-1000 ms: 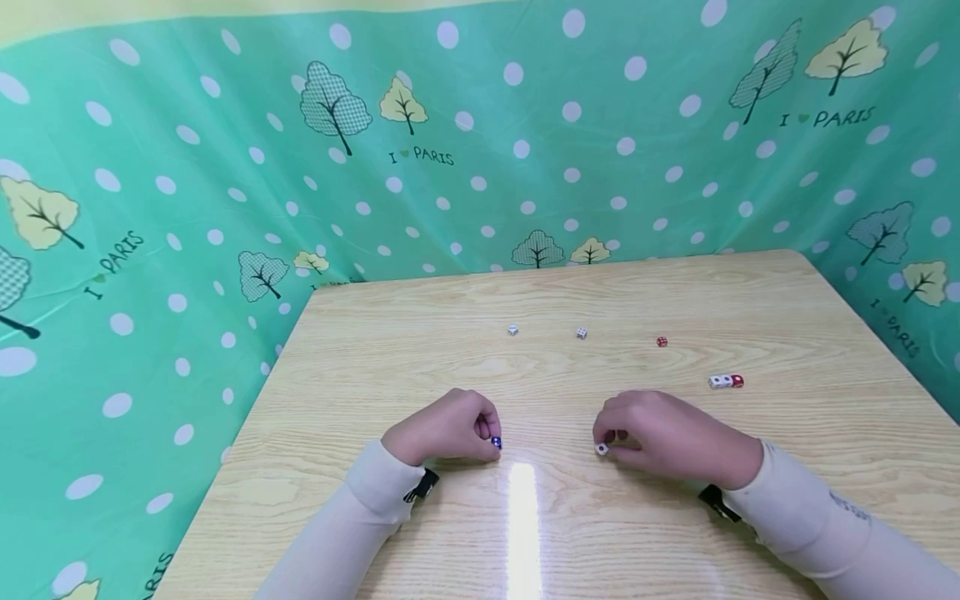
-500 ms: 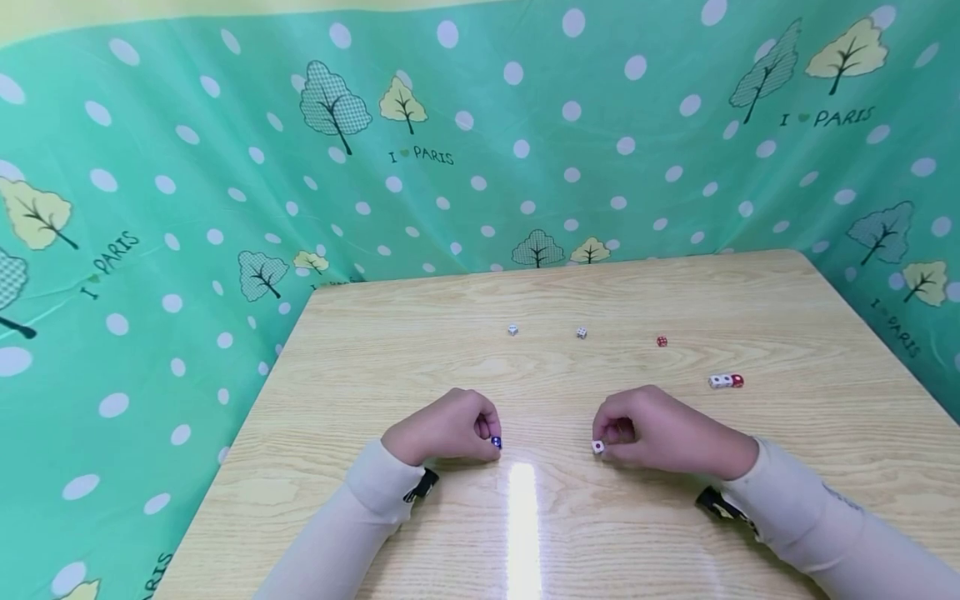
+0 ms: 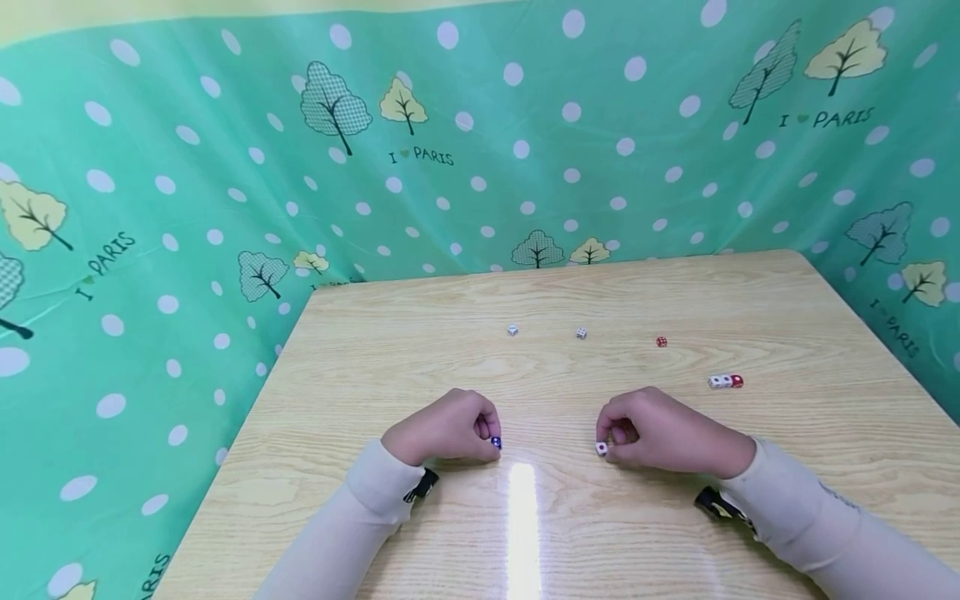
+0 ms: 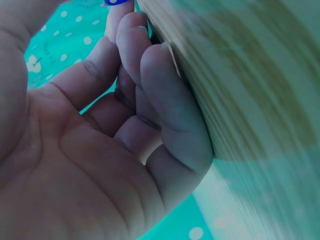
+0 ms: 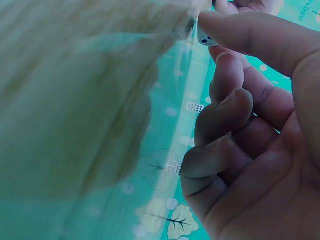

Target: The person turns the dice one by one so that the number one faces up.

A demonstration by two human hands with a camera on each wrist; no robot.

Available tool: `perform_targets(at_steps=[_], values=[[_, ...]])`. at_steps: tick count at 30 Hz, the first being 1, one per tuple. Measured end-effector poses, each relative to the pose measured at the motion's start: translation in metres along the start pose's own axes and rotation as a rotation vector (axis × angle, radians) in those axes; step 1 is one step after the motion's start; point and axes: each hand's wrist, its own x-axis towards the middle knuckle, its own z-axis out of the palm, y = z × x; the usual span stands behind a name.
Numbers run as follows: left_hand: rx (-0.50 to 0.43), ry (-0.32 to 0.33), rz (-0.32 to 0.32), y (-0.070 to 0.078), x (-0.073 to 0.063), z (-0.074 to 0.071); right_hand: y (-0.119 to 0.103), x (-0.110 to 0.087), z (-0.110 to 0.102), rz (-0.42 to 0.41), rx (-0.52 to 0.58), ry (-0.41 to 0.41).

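Note:
My left hand (image 3: 448,427) pinches a blue die (image 3: 496,442) between thumb and index finger, low at the table. In the left wrist view only an edge of the blue die (image 4: 116,2) shows at the top, with the other fingers curled beside the tabletop. To the right, my right hand (image 3: 660,429) pinches a white die (image 3: 602,448) by thumb and index finger, one dark pip facing the head camera. The right wrist view shows dark pips on the white die (image 5: 206,39) below the thumb. A stretch of bare table separates the two hands.
Farther back on the wooden table (image 3: 405,333) lie a white die (image 3: 512,331), another white die (image 3: 581,333) and a red die (image 3: 662,342). At right, two white dice (image 3: 720,381) and a red die (image 3: 737,381) stand in a touching row. A green curtain (image 3: 450,183) hangs behind.
The right hand has turned a little, and the white die in its fingers now shows its one-pip face more squarely. The left hand and the blue die have stayed in place.

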Motion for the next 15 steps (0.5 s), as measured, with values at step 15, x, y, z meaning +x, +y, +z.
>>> perform_targets(at_steps=[15], values=[[0.008,-0.004,0.025,0.0003,-0.0007,-0.0003,-0.0004,-0.001,-0.0015,0.026,-0.018,-0.008]])
